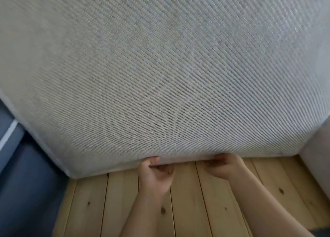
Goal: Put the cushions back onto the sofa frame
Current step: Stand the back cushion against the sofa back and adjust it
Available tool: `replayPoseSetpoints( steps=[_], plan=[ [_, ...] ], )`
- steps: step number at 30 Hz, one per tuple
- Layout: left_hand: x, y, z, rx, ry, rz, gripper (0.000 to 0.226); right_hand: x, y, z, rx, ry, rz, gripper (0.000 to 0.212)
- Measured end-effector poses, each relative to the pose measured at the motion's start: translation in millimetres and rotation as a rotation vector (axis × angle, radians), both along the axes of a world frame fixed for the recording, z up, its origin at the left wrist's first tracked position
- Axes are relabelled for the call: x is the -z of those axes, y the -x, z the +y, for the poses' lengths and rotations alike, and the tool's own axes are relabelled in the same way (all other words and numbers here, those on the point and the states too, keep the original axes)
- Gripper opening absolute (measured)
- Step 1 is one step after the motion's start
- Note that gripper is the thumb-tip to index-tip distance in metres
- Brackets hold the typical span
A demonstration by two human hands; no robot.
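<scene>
1. Head view: my left hand [155, 173] and right hand [223, 165] each have a curled grip pinching the near bottom edge of the cushion [160, 76].
2. The cushion's a big woven grey slab that looks tipped up and fills most of the shot. Its held edge is just above the wooden slats [214, 201] of the sofa frame.
3. I'd say I'm mid-placement, and it's not seated yet.
4. Next move probably means lowering it flat, square to the slats and snug against the pale panel [317, 165] on the right.
</scene>
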State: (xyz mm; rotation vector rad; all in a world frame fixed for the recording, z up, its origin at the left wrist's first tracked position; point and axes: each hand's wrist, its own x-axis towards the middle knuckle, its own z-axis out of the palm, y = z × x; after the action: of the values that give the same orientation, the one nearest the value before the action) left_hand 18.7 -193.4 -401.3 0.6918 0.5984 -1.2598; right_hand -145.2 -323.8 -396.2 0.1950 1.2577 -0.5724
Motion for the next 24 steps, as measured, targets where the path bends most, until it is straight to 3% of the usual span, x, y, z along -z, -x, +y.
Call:
replayPoseSetpoints(
  steps=[6,13,17,19,21,24],
  plan=[
    [-10,1,13,0.096,-0.042,0.003,0.033,-10,7,13,-0.005,-0.011,0.098,0.047],
    [-33,18,38,0.137,-0.11,-0.013,0.038,-32,18,40,-0.014,-0.059,0.145,0.032],
    [-36,22,49,0.208,-0.156,-0.077,0.042,-40,24,47,-0.107,0.029,0.183,0.035],
    [-43,21,57,0.355,-0.222,-0.202,0.042,-48,21,54,-0.24,0.142,0.245,0.024],
    [-58,20,67,0.63,-0.275,-0.446,0.036,-59,16,68,-0.569,0.337,0.454,0.016],
    [-94,9,82,1.109,-0.296,-1.194,0.035,-71,11,101,-0.987,0.69,0.636,0.023]
  ],
)
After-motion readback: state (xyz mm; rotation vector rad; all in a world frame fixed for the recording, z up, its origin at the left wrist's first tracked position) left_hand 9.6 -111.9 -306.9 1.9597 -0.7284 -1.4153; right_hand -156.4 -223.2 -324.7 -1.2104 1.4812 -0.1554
